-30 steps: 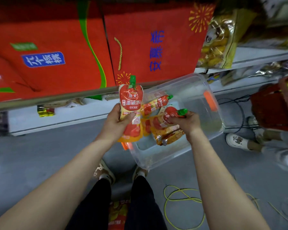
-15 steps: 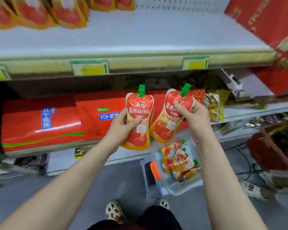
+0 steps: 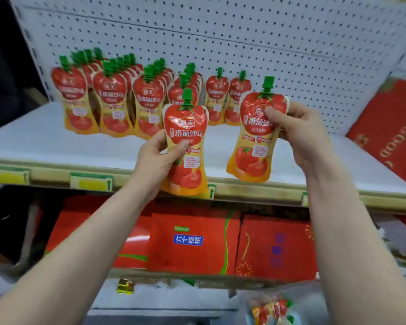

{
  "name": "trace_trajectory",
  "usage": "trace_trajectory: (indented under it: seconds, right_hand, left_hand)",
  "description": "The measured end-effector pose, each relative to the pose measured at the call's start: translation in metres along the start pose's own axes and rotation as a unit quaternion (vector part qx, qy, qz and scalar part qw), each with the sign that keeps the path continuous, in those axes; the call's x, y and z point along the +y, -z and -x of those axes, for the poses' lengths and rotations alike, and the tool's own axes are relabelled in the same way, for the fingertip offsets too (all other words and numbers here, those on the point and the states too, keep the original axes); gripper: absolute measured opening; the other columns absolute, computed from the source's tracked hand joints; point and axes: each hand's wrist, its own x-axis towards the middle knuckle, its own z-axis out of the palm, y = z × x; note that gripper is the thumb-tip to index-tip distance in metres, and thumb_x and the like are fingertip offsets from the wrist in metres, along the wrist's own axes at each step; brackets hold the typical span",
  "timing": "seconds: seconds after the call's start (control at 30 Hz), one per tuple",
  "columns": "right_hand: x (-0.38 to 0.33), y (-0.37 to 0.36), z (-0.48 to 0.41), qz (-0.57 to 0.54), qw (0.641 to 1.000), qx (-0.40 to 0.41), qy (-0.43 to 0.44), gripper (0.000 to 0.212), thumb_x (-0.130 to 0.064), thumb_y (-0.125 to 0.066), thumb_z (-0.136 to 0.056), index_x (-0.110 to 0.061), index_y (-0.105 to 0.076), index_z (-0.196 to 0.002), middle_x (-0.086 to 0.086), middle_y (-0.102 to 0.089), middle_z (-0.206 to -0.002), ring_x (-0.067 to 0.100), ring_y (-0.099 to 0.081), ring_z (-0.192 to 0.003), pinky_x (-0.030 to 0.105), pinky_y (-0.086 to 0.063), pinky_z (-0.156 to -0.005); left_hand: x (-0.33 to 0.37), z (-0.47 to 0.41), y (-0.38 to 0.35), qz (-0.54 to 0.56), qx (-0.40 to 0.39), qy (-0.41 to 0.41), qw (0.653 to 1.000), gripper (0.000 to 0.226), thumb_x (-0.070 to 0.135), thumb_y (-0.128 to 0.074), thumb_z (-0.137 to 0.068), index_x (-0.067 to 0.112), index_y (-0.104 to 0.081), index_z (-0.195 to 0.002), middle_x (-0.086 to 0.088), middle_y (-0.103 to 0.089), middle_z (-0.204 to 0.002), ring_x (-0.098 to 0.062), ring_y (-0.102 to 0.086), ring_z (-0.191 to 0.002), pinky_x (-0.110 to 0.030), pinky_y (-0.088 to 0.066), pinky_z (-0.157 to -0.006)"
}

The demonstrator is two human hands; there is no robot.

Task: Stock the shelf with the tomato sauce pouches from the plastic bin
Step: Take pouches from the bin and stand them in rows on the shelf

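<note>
Two tomato sauce pouches are up at shelf height, one in each hand; the left hand (image 3: 158, 158) wraps the left pouch (image 3: 186, 146) at its waist, thumb across the front and the rest behind, while the right hand (image 3: 298, 131) pinches the right pouch (image 3: 256, 137) high on its red shoulder, thumb in front. Both hang in the air at the front edge of the white shelf (image 3: 302, 165), not yet set down; the left one's base dips below the shelf lip, the right one's base hovers just over the board.

Each pouch has its long axis near vertical, green cap up and printed face toward the wearer; the right one leans a little, cap tipped to the right.

To place them well, I judge each should go base first onto the bare board to the right of the standing rows (image 3: 131, 102), where the two rightmost pouches stand near the pegboard (image 3: 291, 55) with open shelf in front of them; faces should stay outward to match the rows. The left pouch needs lifting clear of the lip first. These soft pouches likely slump, so the base gusset should sit flat before the fingers let go.

The plastic bin (image 3: 279, 308) shows blurred at the bottom edge, apparently with more pouches inside.
</note>
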Motion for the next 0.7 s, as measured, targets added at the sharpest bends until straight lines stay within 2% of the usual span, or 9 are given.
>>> trace_trajectory:
  seconds: [0.07,0.13,0.2,0.3,0.4,0.53,0.63,0.7]
  right_hand:
    - [-0.002,-0.010,-0.034,0.027,1.000,-0.011,-0.005,0.010,-0.020,-0.074,-0.086,-0.023,-0.067,-0.079,-0.008,-0.070,-0.079,0.009,-0.063,-0.073,0.030,-0.046,-0.070]
    - [0.004,-0.022,-0.065,0.054,0.998,-0.029,-0.024,0.014,-0.022,-0.073,-0.087,-0.024,-0.064,-0.077,-0.008,-0.067,-0.080,0.008,-0.060,-0.071,0.028,-0.041,-0.067]
    - [0.015,-0.034,-0.094,0.055,0.996,-0.047,-0.045,0.019,-0.017,-0.070,-0.090,-0.024,-0.060,-0.075,-0.006,-0.065,-0.079,0.004,-0.060,-0.064,0.022,-0.044,-0.058]
    - [0.036,-0.049,-0.132,0.027,0.995,-0.061,-0.078,0.018,-0.012,-0.065,-0.094,-0.020,-0.060,-0.078,-0.004,-0.066,-0.080,0.001,-0.065,-0.058,0.017,-0.051,-0.046]
    - [0.063,-0.064,-0.165,0.003,0.994,-0.046,-0.096,0.010,-0.013,-0.068,-0.092,-0.017,-0.063,-0.084,0.000,-0.066,-0.079,0.012,-0.066,-0.066,0.027,-0.058,-0.053]
    - [0.088,-0.081,-0.203,-0.024,0.995,-0.018,-0.098,0.007,-0.013,-0.070,-0.090,-0.015,-0.066,-0.085,0.008,-0.067,-0.081,0.022,-0.062,-0.070,0.036,-0.057,-0.066]
    - [0.099,-0.092,-0.228,-0.020,0.995,-0.008,-0.097,0.004,-0.014,-0.070,-0.091,-0.015,-0.067,-0.088,0.003,-0.070,-0.080,0.018,-0.066,-0.068,0.032,-0.055,-0.061]
    - [0.106,-0.097,-0.241,-0.004,0.996,-0.008,-0.091,0.004,-0.015,-0.071,-0.089,-0.016,-0.068,-0.088,0.001,-0.071,-0.080,0.016,-0.068,-0.070,0.031,-0.054,-0.064]
  left_hand:
    - [0.004,-0.022,0.005,-0.002,0.031,-0.022,0.999,0.025,0.018,-0.073,-0.083,0.017,-0.066,-0.106,-0.009,-0.072,-0.108,-0.021,-0.068,-0.100,-0.034,-0.055,-0.083]
    - [0.005,-0.040,0.006,0.005,0.057,-0.021,0.998,0.021,0.014,-0.073,-0.083,0.018,-0.066,-0.102,-0.006,-0.073,-0.103,-0.016,-0.070,-0.094,-0.030,-0.055,-0.079]
    - [0.004,-0.055,0.004,0.003,0.082,-0.014,0.997,0.025,0.012,-0.073,-0.082,0.012,-0.065,-0.106,-0.003,-0.073,-0.100,-0.010,-0.071,-0.089,-0.024,-0.055,-0.075]
    - [-0.001,-0.074,0.000,-0.004,0.097,-0.009,0.995,0.031,0.009,-0.073,-0.081,0.006,-0.064,-0.111,-0.005,-0.073,-0.102,-0.010,-0.070,-0.090,-0.024,-0.056,-0.079]
    - [-0.009,-0.087,-0.004,-0.008,0.100,0.002,0.995,0.027,0.009,-0.073,-0.081,0.011,-0.066,-0.107,-0.001,-0.074,-0.099,-0.007,-0.070,-0.089,-0.024,-0.056,-0.080]
    - [-0.017,-0.098,-0.006,-0.003,0.101,0.008,0.995,0.025,0.009,-0.074,-0.080,0.014,-0.067,-0.104,0.002,-0.074,-0.097,-0.009,-0.070,-0.091,-0.022,-0.056,-0.078]
    - [-0.020,-0.107,-0.005,-0.010,0.108,0.010,0.994,0.024,0.009,-0.075,-0.079,0.017,-0.068,-0.101,0.000,-0.075,-0.098,-0.013,-0.070,-0.095,-0.026,-0.057,-0.081]
    - [-0.022,-0.111,-0.004,-0.003,0.111,0.013,0.994,0.026,0.008,-0.075,-0.078,0.016,-0.068,-0.102,-0.001,-0.075,-0.098,-0.015,-0.071,-0.095,-0.028,-0.057,-0.081]
